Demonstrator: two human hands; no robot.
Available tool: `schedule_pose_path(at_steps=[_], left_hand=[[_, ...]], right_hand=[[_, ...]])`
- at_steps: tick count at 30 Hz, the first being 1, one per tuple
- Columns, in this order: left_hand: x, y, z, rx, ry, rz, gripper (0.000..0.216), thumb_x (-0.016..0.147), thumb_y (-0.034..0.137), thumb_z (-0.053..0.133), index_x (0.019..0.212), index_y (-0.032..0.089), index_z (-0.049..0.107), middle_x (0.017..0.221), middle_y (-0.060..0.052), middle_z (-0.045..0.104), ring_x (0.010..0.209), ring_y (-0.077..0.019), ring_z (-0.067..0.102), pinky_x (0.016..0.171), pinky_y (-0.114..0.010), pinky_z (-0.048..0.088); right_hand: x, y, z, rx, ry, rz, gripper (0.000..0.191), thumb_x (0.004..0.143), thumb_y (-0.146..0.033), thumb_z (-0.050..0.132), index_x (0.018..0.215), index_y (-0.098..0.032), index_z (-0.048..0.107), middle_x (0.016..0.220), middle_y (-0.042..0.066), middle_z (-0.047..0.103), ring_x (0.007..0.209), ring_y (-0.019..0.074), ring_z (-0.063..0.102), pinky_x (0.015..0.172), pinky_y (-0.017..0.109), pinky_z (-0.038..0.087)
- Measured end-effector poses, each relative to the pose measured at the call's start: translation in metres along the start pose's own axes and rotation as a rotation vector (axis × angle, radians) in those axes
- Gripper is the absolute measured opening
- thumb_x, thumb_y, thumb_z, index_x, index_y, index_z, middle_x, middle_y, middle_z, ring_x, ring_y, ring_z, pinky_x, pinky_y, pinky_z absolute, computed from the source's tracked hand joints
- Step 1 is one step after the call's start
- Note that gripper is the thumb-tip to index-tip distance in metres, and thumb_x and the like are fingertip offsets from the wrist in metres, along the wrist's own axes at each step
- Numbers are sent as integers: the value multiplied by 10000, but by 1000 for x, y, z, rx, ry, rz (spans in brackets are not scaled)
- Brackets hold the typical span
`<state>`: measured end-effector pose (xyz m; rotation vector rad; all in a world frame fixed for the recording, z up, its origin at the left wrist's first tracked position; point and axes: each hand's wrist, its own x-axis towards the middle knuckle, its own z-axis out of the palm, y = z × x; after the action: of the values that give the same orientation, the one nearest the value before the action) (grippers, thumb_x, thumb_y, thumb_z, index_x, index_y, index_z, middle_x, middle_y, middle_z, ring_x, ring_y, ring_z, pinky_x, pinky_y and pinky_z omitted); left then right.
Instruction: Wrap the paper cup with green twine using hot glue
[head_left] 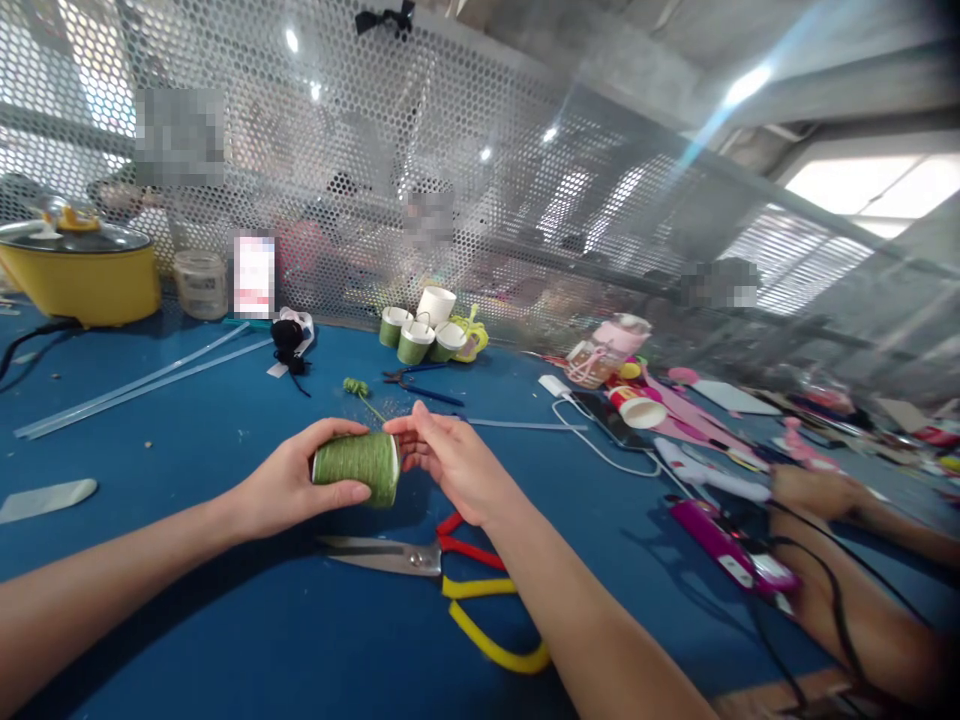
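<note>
My left hand (289,480) is wrapped around a paper cup wound with green cord (352,468); the cup lies sideways, its white rim facing right. At that rim is my right hand (442,450), fingers bent and close together. A thin green strand runs from a small bundle of green cord (356,386) to my right fingertips, which partly hide its end. Below the hands, scissors (420,558) with red and yellow handles lie on the blue table (247,640), partly behind my right forearm. Beyond are blue-handled pliers (424,385).
Several green-wrapped cups (415,343) stand near the mesh partition (465,230). At left are a yellow electric pot (82,280), a jar (201,284), a lit phone (253,275) and clear glue sticks (142,385). Right, another person's hand (814,490) is near a purple device (731,550) and cables.
</note>
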<state>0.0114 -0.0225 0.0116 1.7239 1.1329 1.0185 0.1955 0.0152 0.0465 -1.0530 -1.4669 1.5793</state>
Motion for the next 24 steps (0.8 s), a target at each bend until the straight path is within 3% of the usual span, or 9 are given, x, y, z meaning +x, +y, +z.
schedule_pose_path(at_steps=[5,10,16,19,21,24], left_hand=[[1,2,-1,49,13,-39,501,671,409,634,1083,157,500,915,-46,605,793,-197,570,666,-289,474],[0,-1,2,130,-4,29,457,687,422,619,1042,171,480,886,-26,577,728,-166,550,646,-287,463],[-5,-4,5,356,21,199,436,671,388,638,993,185,426,905,-40,567,703,-168,549,612,-287,448],[-5,-4,4,357,7,263,475,692,376,632,1074,190,420,1026,-74,563,870,-211,566,718,-317,465],[-4,-3,3,341,-17,294,518,713,368,624,1154,194,413,1101,-88,542,985,-229,539,812,-336,449],[-3,-2,1,335,-50,276,491,739,380,606,1171,202,455,1073,-79,552,960,-217,548,822,-331,446]], right_hand=[[1,-4,-2,-143,107,-149,345,764,-479,542,772,-151,650,760,45,641,677,120,543,632,261,410],[5,-19,9,-433,-55,-288,313,823,-434,479,843,-175,654,827,30,666,817,141,570,769,287,403],[37,-22,24,-449,-152,-102,415,866,-445,393,785,-122,640,763,64,658,722,129,573,644,257,405],[48,-18,28,-404,-177,1,446,881,-440,362,747,-114,634,745,71,653,687,119,573,602,242,397],[50,-17,26,-391,-178,12,450,881,-442,359,740,-115,634,739,71,654,675,116,576,599,238,404],[48,-20,10,-399,-60,-73,437,878,-439,362,729,-122,624,714,65,652,659,117,582,579,229,412]])
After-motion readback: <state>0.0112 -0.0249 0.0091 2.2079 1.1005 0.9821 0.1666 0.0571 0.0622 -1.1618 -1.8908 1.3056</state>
